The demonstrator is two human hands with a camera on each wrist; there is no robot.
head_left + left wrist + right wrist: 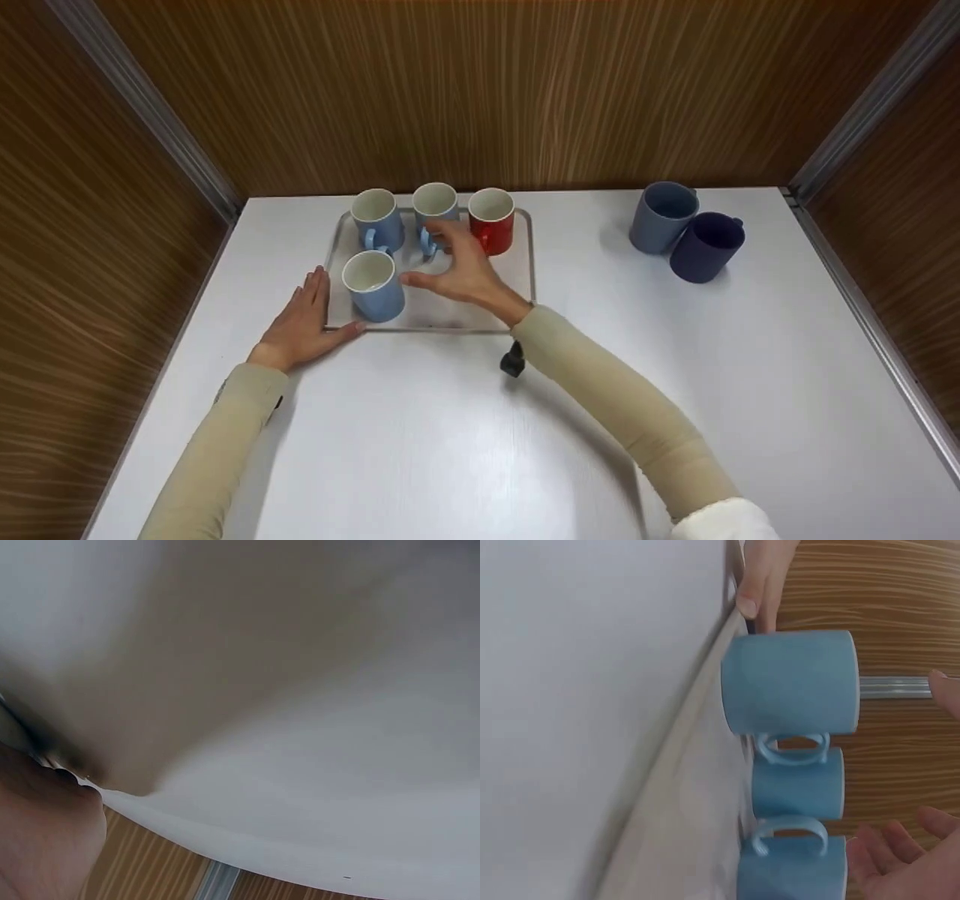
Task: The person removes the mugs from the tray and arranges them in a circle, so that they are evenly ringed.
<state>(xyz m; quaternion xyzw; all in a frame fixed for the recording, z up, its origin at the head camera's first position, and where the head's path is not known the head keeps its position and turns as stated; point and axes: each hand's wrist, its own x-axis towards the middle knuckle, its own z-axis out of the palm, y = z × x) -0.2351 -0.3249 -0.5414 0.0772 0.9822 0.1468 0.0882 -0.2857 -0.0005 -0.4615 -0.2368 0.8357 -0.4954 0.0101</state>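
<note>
A rectangular tray (pixel 450 315) lies on the white surface (pixel 420 435) and bears four upright mugs, clock positions being taken from its centre in the head view. The front light-blue mug (pixel 379 296) stands between 8 and 9 o'clock, the rear-left light-blue mug (pixel 386 229) between 10 and 11, the middle light-blue mug (pixel 433 202) at 12, and the red mug (pixel 501 234) between 1 and 2. The right hand (pixel 466 266) is released, grasping nothing: thumb and fingers spread wide, thumb near the front light-blue mug, fingers near the middle light-blue mug, where contact cannot be confirmed. The left hand (pixel 300 322) is unclenched, fingers straight along the tray's 9 o'clock edge, thumb at the front edge near 8. Well apart, toward 3 o'clock, a grey-blue mug (pixel 652 229) and a dark purple mug (pixel 701 259) stand close together on the surface; a wood-grain panel (pixel 480 97) rises at 12
</note>
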